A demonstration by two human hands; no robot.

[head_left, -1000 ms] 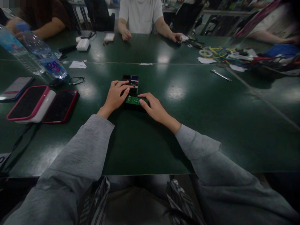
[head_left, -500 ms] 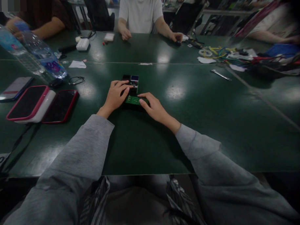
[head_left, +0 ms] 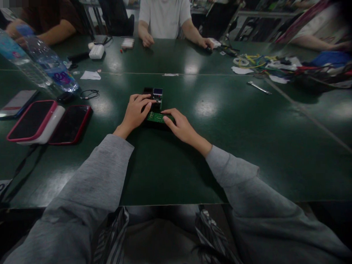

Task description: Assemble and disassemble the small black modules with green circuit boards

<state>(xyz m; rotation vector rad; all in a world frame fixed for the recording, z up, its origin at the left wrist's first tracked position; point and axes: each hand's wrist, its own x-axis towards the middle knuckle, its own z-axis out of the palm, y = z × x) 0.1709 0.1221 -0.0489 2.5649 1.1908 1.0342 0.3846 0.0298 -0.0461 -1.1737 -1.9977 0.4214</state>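
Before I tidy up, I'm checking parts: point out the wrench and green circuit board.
Wrench [head_left: 259, 88]: head view, middle of shank.
Green circuit board [head_left: 156, 117]: head view, exposed upper face.

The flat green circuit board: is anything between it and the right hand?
No, nothing visible: the bare right hand is right at the right end of the flat green circuit board. The bare left hand is beside its left end.

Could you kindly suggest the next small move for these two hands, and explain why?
Probably raise the bare left hand slightly, since its fingers cover part of the small, rectangular, dark-screened module, while the bare right hand is at the right end of the flat green circuit board and could steady it.
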